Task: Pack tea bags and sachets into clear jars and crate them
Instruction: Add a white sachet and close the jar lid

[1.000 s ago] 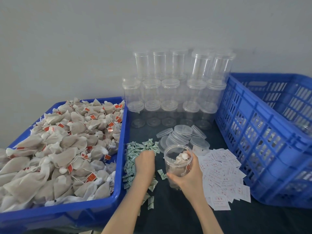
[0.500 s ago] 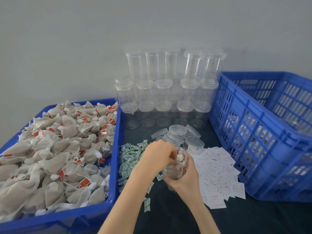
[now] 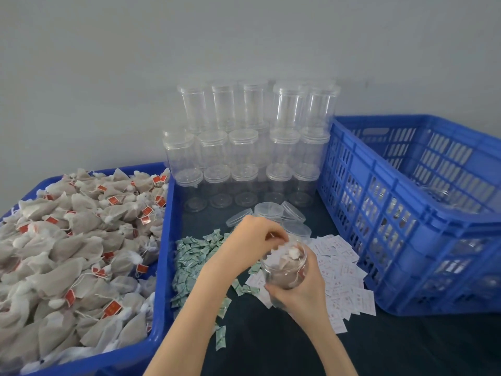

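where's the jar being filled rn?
Head view, lower centre: the open jar is held in the right hand above the dark table, between the green sachets and white sachets.

No legible text anywhere. Red tags (image 3: 112, 308) on the tea bags (image 3: 67, 248) carried pale marks, too blurred to read. White sachets (image 3: 344, 270) showed faint red print, unreadable. Green sachets (image 3: 189, 256) had a pattern, no readable characters.
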Action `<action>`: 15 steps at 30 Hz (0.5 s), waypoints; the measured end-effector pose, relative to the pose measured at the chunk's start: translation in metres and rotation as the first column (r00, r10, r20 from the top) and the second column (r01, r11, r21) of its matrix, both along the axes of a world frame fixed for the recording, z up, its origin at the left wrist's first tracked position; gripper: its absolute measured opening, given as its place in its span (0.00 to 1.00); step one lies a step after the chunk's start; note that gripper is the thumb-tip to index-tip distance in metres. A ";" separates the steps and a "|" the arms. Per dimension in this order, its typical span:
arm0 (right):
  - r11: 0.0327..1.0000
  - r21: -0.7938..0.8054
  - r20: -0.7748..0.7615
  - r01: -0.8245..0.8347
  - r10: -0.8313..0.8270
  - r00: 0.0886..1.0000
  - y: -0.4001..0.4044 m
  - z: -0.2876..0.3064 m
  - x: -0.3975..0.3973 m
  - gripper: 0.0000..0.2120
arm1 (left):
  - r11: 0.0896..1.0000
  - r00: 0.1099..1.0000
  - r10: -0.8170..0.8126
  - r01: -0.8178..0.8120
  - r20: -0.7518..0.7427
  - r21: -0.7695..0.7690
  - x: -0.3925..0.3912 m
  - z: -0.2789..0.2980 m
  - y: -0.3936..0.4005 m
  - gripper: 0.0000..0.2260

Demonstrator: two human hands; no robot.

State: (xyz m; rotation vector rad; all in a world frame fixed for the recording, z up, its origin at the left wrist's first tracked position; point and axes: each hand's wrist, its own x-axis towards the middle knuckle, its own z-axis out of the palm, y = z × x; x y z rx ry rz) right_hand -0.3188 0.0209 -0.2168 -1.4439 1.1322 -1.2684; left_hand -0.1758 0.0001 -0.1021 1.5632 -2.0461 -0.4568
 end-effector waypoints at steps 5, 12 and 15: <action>0.998 -0.027 0.005 0.063 -0.063 0.998 -0.005 0.007 -0.025 0.44 | 0.935 0.934 0.342 -0.349 -0.106 -0.061 -0.004 -0.041 -0.025 0.06; 0.985 -0.059 -0.026 0.161 -0.163 0.986 -0.012 0.011 -0.057 0.44 | 0.959 0.978 0.165 -0.190 0.130 0.212 -0.053 -0.106 -0.032 0.06; 0.979 -0.056 -0.029 0.197 -0.199 0.980 -0.015 0.011 -0.065 0.44 | 0.969 0.963 0.142 -0.182 0.227 0.169 -0.071 -0.120 -0.033 0.08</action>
